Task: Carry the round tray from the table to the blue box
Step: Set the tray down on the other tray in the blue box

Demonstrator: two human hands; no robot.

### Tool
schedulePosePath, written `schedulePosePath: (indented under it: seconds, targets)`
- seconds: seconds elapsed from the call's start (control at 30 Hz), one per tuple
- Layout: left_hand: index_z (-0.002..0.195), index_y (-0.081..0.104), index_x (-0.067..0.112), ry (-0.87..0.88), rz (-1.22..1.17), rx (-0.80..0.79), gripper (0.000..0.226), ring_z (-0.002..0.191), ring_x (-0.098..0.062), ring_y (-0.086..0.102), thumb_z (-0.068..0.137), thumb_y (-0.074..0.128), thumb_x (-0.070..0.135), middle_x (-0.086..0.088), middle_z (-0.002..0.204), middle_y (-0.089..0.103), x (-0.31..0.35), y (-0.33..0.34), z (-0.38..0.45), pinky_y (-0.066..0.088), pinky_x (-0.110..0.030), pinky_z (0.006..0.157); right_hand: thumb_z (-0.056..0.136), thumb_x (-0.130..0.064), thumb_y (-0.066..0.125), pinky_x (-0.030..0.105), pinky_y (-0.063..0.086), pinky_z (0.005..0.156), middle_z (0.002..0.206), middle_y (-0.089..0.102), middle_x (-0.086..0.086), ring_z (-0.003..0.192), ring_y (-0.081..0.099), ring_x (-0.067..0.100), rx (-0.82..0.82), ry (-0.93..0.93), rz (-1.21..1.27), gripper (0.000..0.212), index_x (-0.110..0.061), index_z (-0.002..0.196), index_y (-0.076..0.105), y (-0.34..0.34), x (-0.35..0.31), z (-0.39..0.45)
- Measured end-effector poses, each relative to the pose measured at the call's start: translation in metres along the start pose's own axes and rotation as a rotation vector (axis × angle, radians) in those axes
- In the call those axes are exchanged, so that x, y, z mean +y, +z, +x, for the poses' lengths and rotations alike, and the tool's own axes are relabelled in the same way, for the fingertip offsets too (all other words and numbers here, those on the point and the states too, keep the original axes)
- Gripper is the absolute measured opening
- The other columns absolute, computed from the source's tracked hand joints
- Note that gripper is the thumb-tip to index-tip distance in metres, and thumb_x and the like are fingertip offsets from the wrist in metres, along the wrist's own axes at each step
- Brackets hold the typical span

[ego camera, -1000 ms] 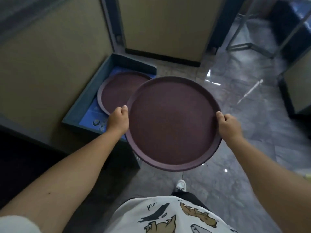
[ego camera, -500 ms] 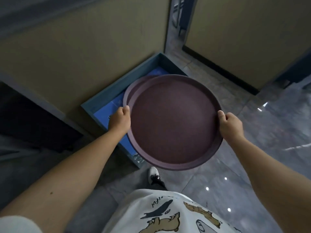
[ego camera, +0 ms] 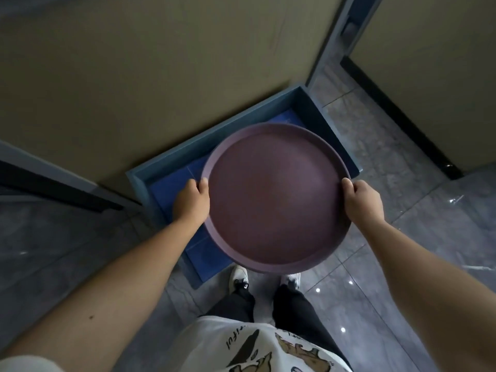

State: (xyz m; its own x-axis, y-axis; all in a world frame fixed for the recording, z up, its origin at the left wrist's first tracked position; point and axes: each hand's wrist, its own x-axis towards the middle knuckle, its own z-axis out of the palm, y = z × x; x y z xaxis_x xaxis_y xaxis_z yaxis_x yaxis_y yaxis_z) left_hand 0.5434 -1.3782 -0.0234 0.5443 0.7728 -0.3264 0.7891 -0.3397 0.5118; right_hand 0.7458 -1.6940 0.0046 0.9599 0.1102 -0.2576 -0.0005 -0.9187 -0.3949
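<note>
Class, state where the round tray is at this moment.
In the head view the round tray sits centre frame, held by the left hand and right hand above the blue box, just ahead of the person's shoes.

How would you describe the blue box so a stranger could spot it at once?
Find the tan wall. At its foot, on the grey tiled floor, sits the blue box, a shallow open container. It is the only blue thing, directly beneath the round tray.

Both bare arms reach forward and down, the left hand (ego camera: 191,201) and right hand (ego camera: 362,201) curled closed at matching height, thumbs on top, wrists straight.
</note>
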Motion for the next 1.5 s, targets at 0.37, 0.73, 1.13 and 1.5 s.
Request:
schedulePosePath:
  seconds: [0.37,0.73,1.13,1.5]
  targets:
    - [0.088,0.052,0.01,-0.084,0.126,0.119,0.047,0.064,-0.027,0.054,0.1,0.024,0.047,-0.006,0.074,0.057,0.012,0.031,0.006,0.039,-0.036,0.054,0.092,-0.054,0.042,0.036,0.039,0.056,0.065,0.054,0.007,0.061,0.05,0.029,-0.1,-0.12,-0.116,0.046,-0.013,0.073,0.043,0.026,-0.005,0.078]
    - [0.092,0.053,0.003,-0.111,0.234,0.171,0.047,0.062,-0.029,0.051,0.102,0.024,0.039,-0.017,0.084,0.062,0.011,0.037,-0.006,0.037,-0.036,0.053,0.092,-0.055,0.042,0.036,0.039,0.061,0.077,0.056,0.008,0.068,0.053,0.032,-0.125,-0.159,-0.12,0.045,-0.011,0.087,0.047,0.044,-0.003,0.09]
    - [0.086,0.033,0.016,-0.184,0.151,0.18,0.035,0.047,-0.023,0.036,0.1,0.023,0.046,-0.008,0.068,0.05,0.006,0.047,-0.008,0.016,-0.031,0.045,0.094,-0.055,0.035,0.038,0.038,0.059,0.088,0.064,0.019,0.07,0.057,0.038,-0.148,-0.202,-0.19,0.04,-0.015,0.093,0.039,0.05,-0.003,0.095]
    - [0.089,0.044,0.005,-0.108,0.185,0.182,0.034,0.058,-0.027,0.045,0.1,0.034,0.035,-0.012,0.079,0.054,0.015,0.028,-0.014,0.031,-0.034,0.05,0.095,-0.053,0.036,0.042,0.04,0.066,0.11,0.056,0.022,0.096,0.057,0.043,-0.142,-0.263,-0.372,0.046,-0.008,0.102,0.043,0.033,-0.019,0.08]
